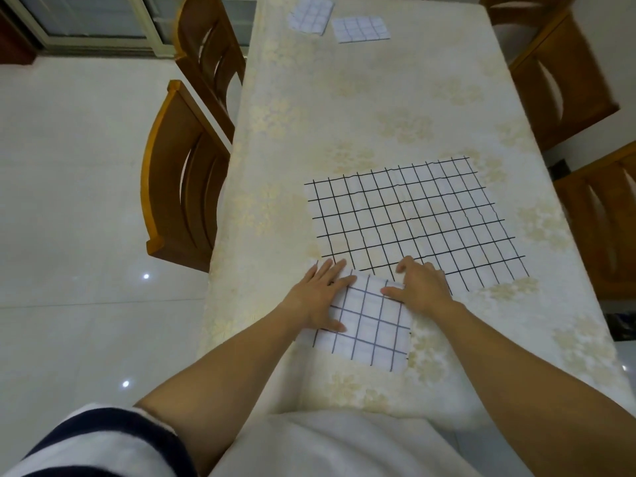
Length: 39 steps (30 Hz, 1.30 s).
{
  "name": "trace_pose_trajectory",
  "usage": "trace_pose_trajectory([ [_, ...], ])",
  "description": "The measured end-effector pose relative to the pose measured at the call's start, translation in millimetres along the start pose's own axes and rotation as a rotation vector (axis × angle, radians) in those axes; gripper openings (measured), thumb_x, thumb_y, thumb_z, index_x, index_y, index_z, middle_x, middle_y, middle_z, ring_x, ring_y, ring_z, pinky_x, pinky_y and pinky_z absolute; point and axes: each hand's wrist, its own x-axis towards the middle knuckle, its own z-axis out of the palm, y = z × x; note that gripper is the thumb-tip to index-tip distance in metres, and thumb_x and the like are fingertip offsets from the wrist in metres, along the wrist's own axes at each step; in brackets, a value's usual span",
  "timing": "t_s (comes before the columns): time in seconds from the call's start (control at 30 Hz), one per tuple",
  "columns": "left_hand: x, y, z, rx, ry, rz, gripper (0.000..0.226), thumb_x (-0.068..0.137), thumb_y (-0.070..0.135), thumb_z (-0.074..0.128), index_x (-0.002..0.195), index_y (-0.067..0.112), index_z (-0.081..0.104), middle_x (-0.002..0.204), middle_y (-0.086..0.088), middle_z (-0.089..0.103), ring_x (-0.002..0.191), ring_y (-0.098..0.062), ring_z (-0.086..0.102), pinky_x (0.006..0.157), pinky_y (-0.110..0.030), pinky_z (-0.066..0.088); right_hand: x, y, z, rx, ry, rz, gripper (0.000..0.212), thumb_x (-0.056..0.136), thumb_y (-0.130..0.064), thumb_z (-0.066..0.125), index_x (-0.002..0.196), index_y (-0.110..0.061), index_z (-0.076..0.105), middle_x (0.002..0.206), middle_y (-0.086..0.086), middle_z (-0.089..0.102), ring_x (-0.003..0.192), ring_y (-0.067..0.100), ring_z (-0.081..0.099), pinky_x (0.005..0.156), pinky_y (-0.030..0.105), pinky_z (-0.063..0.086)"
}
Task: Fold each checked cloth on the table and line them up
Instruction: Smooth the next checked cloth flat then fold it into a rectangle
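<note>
Fingers [339, 270] of the left hand [320, 297] are straight and slightly spread, pressing flat on the left side of a folded checked cloth [371, 325]. The thumb lies lower on the same cloth. The right hand [421, 287] rests at this cloth's far right corner, its fingers [402, 266] bent downward and its thumb stretched along the far edge. Whether they pinch the fabric cannot be told.

The folded cloth sits close to the near edge of the bench [344, 98], which is covered in a pale floral tablecloth. Just beyond it, touching or slightly overlapped by it, a large checked cloth [413, 218] lies spread open and flat. At the far end of the bench lie a tilted folded cloth [309, 12] and, just beside it on the right, a second folded cloth [361, 28]. Wooden chairs [179, 180] stand along both long sides.
</note>
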Motion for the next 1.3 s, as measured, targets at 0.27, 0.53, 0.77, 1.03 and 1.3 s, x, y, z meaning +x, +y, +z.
trace_pose_trajectory([
  [0.27, 5, 9, -1, 0.111, -0.113, -0.097, 0.147, 0.058, 0.079, 0.078, 0.156, 0.034, -0.023, 0.162, -0.002, -0.035, 0.149, -0.029, -0.03, 0.123, -0.051, -0.014, -21, 16, 4, 0.649, -0.082, 0.205, 0.031, 0.084, -0.039, 0.076, 0.097, -0.011, 0.07, 0.094, 0.005, 0.071, 0.087, 0.023, 0.067, 0.074, 0.037, 0.055],
  [0.53, 9, 28, -6, 0.17, -0.224, -0.246, 0.159, 0.056, 0.073, 0.084, 0.147, 0.032, -0.039, 0.152, -0.003, -0.049, 0.143, -0.031, -0.04, 0.12, -0.058, -0.014, -89, 5, 53, 0.8, -0.013, 0.338, 0.016, 0.093, -0.03, 0.067, 0.102, -0.017, 0.072, 0.092, 0.001, 0.072, 0.087, 0.019, 0.069, 0.083, 0.04, 0.057],
  [0.77, 11, 40, -10, 0.193, -0.292, -0.329, 0.164, 0.053, 0.071, 0.086, 0.143, 0.029, -0.045, 0.146, -0.005, -0.055, 0.141, -0.033, -0.042, 0.119, -0.062, -0.013, -101, -2, 48, 0.708, 0.093, 0.178, 0.013, 0.098, -0.033, 0.058, 0.108, -0.029, 0.064, 0.095, -0.002, 0.07, 0.087, 0.016, 0.066, 0.075, 0.032, 0.054],
  [1.03, 7, 50, -11, 0.175, -0.257, -0.364, 0.163, 0.054, 0.073, 0.085, 0.145, 0.028, -0.043, 0.15, -0.006, -0.051, 0.142, -0.035, -0.041, 0.118, -0.064, -0.014, -101, -5, 38, 0.655, 0.132, 0.149, 0.026, 0.099, -0.028, 0.056, 0.122, -0.019, 0.065, 0.107, -0.003, 0.069, 0.095, 0.014, 0.063, 0.077, 0.025, 0.046],
  [1.3, 6, 47, -10, 0.15, -0.229, -0.309, 0.163, 0.053, 0.072, 0.085, 0.148, 0.027, -0.039, 0.155, -0.007, -0.044, 0.146, -0.036, -0.034, 0.118, -0.065, -0.01, -105, -31, 18, 0.575, 0.093, 0.1, 0.023, 0.099, -0.028, 0.057, 0.077, -0.031, 0.051, 0.061, -0.011, 0.045, 0.057, 0.004, 0.044, 0.052, 0.016, 0.031],
])
